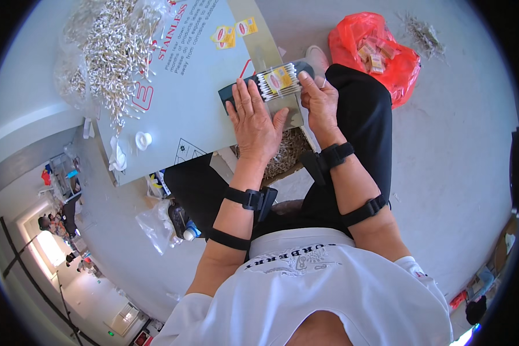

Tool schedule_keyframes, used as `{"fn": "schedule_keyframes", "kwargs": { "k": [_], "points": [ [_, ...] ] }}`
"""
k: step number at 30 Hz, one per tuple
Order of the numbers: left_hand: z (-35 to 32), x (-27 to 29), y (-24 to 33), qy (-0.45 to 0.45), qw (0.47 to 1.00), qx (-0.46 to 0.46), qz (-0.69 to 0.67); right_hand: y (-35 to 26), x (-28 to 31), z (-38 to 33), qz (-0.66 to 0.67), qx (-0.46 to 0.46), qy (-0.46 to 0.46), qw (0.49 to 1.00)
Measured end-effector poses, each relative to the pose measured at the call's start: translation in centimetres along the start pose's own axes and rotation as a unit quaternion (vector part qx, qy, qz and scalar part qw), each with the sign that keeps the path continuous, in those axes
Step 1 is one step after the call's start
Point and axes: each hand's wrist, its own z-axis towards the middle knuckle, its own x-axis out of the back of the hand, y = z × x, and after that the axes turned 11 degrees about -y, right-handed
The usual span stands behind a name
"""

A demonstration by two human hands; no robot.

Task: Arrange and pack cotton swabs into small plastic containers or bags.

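Note:
A row of white cotton swabs (pixel 264 86) lies side by side on a dark green board (pixel 227 99) at the table's near right edge. A yellow printed card (pixel 281 78) rests on top of the row. My left hand (pixel 255 128) lies flat on the board with fingers stretched, its fingertips just left of the swabs. At the row's right end, my right hand (pixel 320 106) is closed, thumb touching or close to the swab tips. A thin white stick, apparently a cotton swab (pixel 324 83), pokes up from its fingers; the fingers partly hide it.
A big heap of loose cotton swabs (pixel 118 52) in clear plastic covers the table's far left. More yellow cards (pixel 225 37) lie beyond the board. Below the edge sits a box of swabs (pixel 288 153). A red bag (pixel 406 66) with packets stands on the floor at right.

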Motion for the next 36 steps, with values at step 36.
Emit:
{"fn": "schedule_keyframes", "kwargs": {
  "k": [36],
  "points": [
    [8.0,5.7,-20.8,0.216,0.951,0.156,-0.153,-2.7,-7.3,-0.6,-0.399,0.163,-0.172,0.886]
  ]
}}
